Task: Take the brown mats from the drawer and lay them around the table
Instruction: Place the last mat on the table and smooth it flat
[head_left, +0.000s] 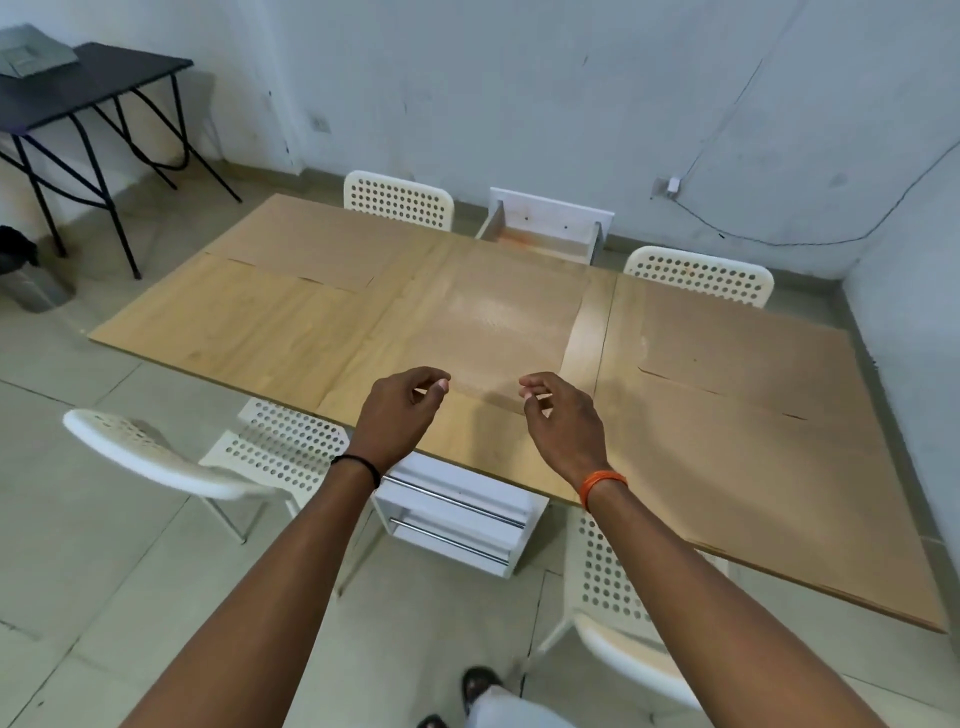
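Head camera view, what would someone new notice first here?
Two bare hands, left hand and right hand, hover empty over the near edge of a wooden table. Brown mats lie flat across it. At the far side a white drawer stands pulled open.

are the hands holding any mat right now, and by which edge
Nothing is held. The left hand and right hand hover with loosely curled, empty fingers above the near middle brown mat, which lies flat on the table.
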